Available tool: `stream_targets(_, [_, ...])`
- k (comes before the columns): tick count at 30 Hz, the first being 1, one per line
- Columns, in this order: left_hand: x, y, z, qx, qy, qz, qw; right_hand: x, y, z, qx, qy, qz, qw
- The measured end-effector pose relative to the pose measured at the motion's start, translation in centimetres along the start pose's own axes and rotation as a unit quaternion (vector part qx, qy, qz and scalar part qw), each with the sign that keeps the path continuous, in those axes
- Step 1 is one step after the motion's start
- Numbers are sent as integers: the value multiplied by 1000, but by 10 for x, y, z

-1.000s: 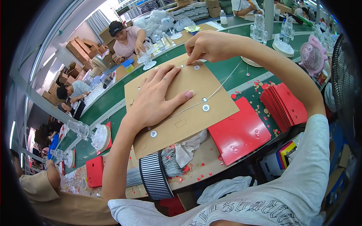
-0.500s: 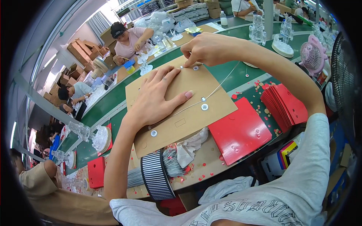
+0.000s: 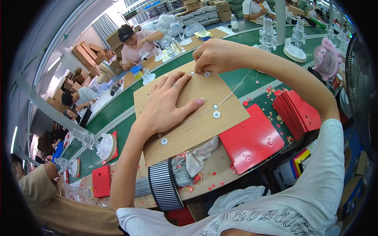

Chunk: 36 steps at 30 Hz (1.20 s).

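Observation:
A brown cardboard panel (image 3: pixel 220 88) lies at a slant before me, with white round grommets, a small white clip (image 3: pixel 215 106) and a thin white wire (image 3: pixel 239 85) across it. My left hand (image 3: pixel 167 103) rests flat on the panel, fingers spread, over part of the wire. At the panel's far edge my right hand (image 3: pixel 217 56) is closed in a pinch, fingertips down beside another small white clip (image 3: pixel 193 73) and a grommet (image 3: pixel 207 74). Whatever those fingertips hold is hidden. Behind my right forearm the wire passes out of sight.
Red sheets (image 3: pixel 252 137) and a red stack (image 3: pixel 297 112) lie to the right. Below the panel are a striped band around grey wires (image 3: pixel 165 187) and a white cloth (image 3: pixel 201 157). Clear plastic pieces stand on the green conveyor (image 3: pixel 232 74); co-workers sit beyond. A pink fan (image 3: pixel 327 56) is at right.
My right fingers have drawn together beside the far clip, where the index finger pointed at it before. The panel and both hands sit slightly farther right in the picture. My left hand stays flat.

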<state>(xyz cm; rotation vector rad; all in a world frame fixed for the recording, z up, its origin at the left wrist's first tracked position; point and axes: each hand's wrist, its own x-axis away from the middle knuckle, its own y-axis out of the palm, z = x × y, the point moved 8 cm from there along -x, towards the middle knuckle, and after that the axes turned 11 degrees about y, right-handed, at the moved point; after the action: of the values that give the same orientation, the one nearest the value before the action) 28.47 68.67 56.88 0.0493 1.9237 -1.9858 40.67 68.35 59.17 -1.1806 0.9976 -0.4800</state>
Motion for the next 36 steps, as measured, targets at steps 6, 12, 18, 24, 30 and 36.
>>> stream_targets(6, [1,0,-2,11,-2,3,1000,4,-5,11,-88,4,4,996])
stream_targets(12, [-3,2,-2,29,11,-4,1000,4,-2,7,-98,-6,5,995])
stream_targets(18, [-2,5,-9,78,-49,-8,996,3,0,3,-84,-15,13,996])
stream_targets(24, [2,3,-23,64,-70,-9,995,3,-4,17,-88,27,-12,996])
stream_targets(30, [5,2,-28,76,-76,-5,994,-12,1,-4,-68,-10,-8,998])
stream_targets(36, [-28,-6,-35,-23,7,93,995,-1,-5,-7,32,53,-4,998])
